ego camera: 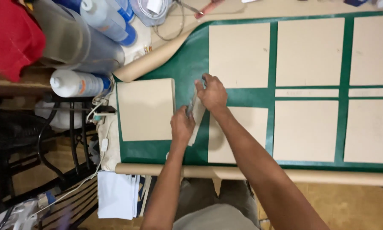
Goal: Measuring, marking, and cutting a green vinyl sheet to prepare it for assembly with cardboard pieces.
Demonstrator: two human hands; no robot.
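1. Green sheet material (187, 64) covers the worktable, and on it lie flat rectangular tan boards in rows, with green gaps showing between them.
2. Near the left end lies one tan board (145, 109), and just to its right a narrow tan cardboard strip (196, 123) runs from near to far across the green.
3. The left hand (182, 126) rests on the near part of that strip, fingers curled and pressing down; it appears to pin the strip rather than lift it.
4. The right hand (212, 93) is at the far end of the strip, fingers closed around a slim grey tool (191, 106) whose lower end lies along the strip. What kind of tool it is I cannot tell.
5. To the right, six large tan boards (309, 52) and two thin tan strips (306, 93) already sit spaced in a grid on the green sheet, so most of the layout looks placed; judging by this, the piece under the hands is the one in work, at the left edge of the grid.
6. A roll of brown paper (157, 59) curls at the far left corner, and another brown roll (285, 174) lies along the near edge of the table.
7. White plastic bottles (74, 83) and a red cloth (10, 36) crowd the far left, well apart from the hands.
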